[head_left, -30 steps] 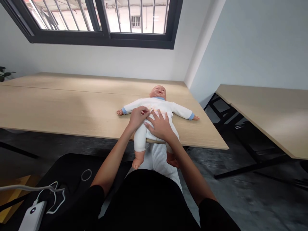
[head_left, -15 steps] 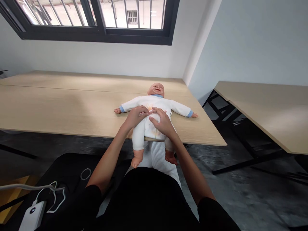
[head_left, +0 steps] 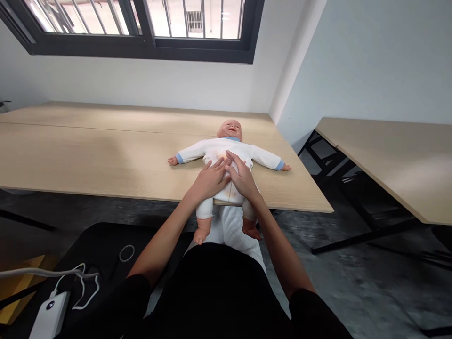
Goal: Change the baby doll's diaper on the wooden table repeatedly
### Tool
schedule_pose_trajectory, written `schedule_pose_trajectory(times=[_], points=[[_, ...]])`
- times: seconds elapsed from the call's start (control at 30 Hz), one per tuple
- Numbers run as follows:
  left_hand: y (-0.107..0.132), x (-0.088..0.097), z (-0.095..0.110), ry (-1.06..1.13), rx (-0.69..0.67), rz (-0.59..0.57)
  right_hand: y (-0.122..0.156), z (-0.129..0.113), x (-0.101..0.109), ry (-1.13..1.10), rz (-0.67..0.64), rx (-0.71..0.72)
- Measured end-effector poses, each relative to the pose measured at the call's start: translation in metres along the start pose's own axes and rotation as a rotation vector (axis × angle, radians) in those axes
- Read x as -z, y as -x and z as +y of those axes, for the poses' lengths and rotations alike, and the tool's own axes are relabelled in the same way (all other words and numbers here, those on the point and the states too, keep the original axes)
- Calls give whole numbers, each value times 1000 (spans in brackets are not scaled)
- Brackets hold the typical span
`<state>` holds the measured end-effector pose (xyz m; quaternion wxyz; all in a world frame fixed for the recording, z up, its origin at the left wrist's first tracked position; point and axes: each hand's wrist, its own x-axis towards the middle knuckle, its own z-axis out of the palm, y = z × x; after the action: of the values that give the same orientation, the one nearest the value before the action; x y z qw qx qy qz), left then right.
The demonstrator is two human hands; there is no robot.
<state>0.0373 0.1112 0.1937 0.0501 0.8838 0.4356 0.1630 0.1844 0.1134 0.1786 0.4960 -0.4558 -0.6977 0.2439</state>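
A baby doll [head_left: 231, 129] lies on its back on the wooden table [head_left: 141, 160], arms spread wide and legs hanging over the front edge. It wears a white outfit [head_left: 243, 149] with blue collar and cuffs. Flat on the doll's belly rests my left hand [head_left: 211, 180], its fingers stretched out and pointing toward the chest. Beside it, my right hand [head_left: 242, 178] lies on the belly too, fingers extended. The two hands nearly meet at the middle, and they cover much of the outfit's front.
A black chair [head_left: 102, 245] at lower left bears a white power bank [head_left: 49, 313] with a white cable [head_left: 84, 294]. To the right stands a second table [head_left: 391, 160] with black legs. A barred window [head_left: 194, 28] is in the wall behind.
My left hand has gone from bent, gathered fingers at the doll's waist to lying flat on its belly. My right hand's fingers have straightened and shifted slightly toward the chest.
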Motion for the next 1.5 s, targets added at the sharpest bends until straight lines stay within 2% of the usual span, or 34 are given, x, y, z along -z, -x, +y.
schedule_pose_trajectory(times=[0.13,0.27,0.4,0.53,0.63,0.73,0.8,0.9,1.1,1.37,1.5], points=[[-3,5,2,38,34,-15,1,-2,1,82,24,33],[-1,5,1,71,54,5,10,-6,7,264,82,77],[6,1,-4,149,62,74,32,-7,19,445,129,12],[19,1,-1,215,48,144,66,-11,31,498,36,-58],[39,2,7,271,10,254,92,-17,41,486,-5,-34],[64,-4,13,311,46,449,111,-18,47,490,70,-3],[76,-10,12,325,118,531,119,-15,47,501,137,11],[86,-18,8,332,187,533,122,-11,38,510,183,28],[86,-23,8,329,184,490,115,-10,20,522,249,36],[81,-21,10,611,305,526,104,-6,14,493,334,39],[83,-21,7,646,307,540,107,-4,16,469,347,32]])
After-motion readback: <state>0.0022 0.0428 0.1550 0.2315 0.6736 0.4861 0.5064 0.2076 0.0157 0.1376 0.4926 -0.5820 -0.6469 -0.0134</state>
